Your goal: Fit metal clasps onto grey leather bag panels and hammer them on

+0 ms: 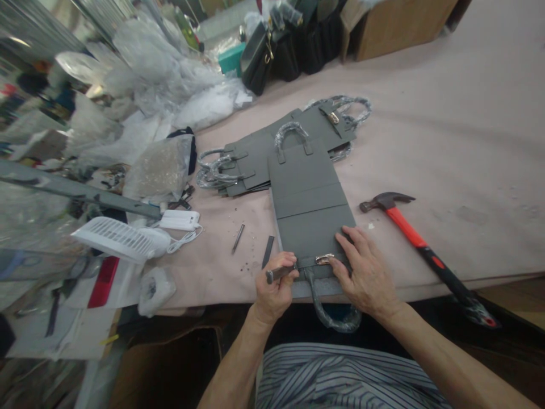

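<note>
A grey handbag panel (306, 196) lies flat before me, one plastic-wrapped handle (336, 321) hanging over the table's front edge. My left hand (275, 287) is closed around a short metal punch (279, 273), its tip at the panel's near left part. With fingers spread, my right hand (368, 272) rests on the panel's right side, thumb beside a shiny metal clasp (324, 259). To the right of that hand lies a claw hammer (411, 227) with a red and black handle.
More grey bag panels (264, 150) with wrapped handles are stacked behind. A second metal rod (238, 238) and a dark strip (268, 251) lie left. A white fan (123, 238), plastic bags (157, 165), black bags (293, 51) and a cardboard box (400, 28) surround the work area.
</note>
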`<act>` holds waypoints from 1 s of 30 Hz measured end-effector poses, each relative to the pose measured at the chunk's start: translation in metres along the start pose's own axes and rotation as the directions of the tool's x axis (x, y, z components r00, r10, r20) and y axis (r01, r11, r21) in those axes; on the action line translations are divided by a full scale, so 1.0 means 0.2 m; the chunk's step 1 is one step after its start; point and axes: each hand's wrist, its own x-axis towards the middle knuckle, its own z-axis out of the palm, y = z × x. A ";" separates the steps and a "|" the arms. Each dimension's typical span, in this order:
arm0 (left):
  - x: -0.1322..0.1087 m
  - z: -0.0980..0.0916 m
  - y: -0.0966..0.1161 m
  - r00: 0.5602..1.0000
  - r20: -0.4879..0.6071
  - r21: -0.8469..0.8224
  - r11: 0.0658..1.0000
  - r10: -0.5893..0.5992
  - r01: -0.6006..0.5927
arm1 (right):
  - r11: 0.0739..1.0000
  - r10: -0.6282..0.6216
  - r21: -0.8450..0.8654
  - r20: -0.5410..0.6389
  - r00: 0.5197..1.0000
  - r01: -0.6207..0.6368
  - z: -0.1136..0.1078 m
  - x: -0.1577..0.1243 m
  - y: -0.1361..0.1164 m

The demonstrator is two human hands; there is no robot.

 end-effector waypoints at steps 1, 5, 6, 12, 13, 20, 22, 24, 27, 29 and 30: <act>0.00 0.00 0.00 1.000 -0.005 0.006 1.000 -0.006 0.006 | 1.000 0.003 0.002 0.000 1.000 -0.003 0.00 0.00 0.00; -0.03 0.02 0.01 0.999 -0.040 0.046 0.998 -0.030 0.032 | 1.000 0.008 0.007 0.001 1.000 -0.008 0.00 0.00 0.00; -0.03 0.02 0.02 0.999 -0.043 0.051 0.998 -0.032 0.035 | 1.000 0.009 0.009 0.003 1.000 -0.009 0.00 0.00 0.00; 0.02 -0.01 0.03 0.998 0.011 0.051 0.997 -0.057 0.056 | 1.000 0.004 0.003 -0.001 1.000 -0.004 0.00 0.00 0.00; 0.03 -0.02 0.03 0.998 0.038 0.061 0.997 -0.047 0.045 | 1.000 0.003 0.001 -0.004 1.000 -0.003 0.00 0.00 0.00; 0.07 -0.01 0.05 0.992 0.094 0.202 0.978 -0.080 0.059 | 1.000 0.017 0.004 0.005 1.000 -0.017 0.01 0.00 0.00; 0.07 0.00 0.05 0.992 0.090 0.194 0.979 -0.084 0.065 | 1.000 0.009 -0.003 -0.001 1.000 -0.009 0.01 0.00 0.01; 0.06 0.01 0.05 0.994 0.084 0.176 0.983 -0.075 0.059 | 1.000 0.007 -0.008 -0.006 1.000 -0.007 0.00 0.00 0.01; 0.06 0.02 0.05 0.994 0.080 0.164 0.984 -0.075 0.061 | 1.000 0.010 -0.008 -0.004 1.000 -0.010 0.01 0.00 0.01; 0.06 0.03 0.06 0.993 0.079 0.166 0.983 -0.092 0.078 | 1.000 0.011 -0.005 -0.001 1.000 -0.011 0.01 0.00 0.00; 0.06 0.03 0.06 0.992 0.076 0.167 0.982 -0.099 0.085 | 1.000 0.013 0.000 -0.003 1.000 -0.013 0.01 0.00 0.00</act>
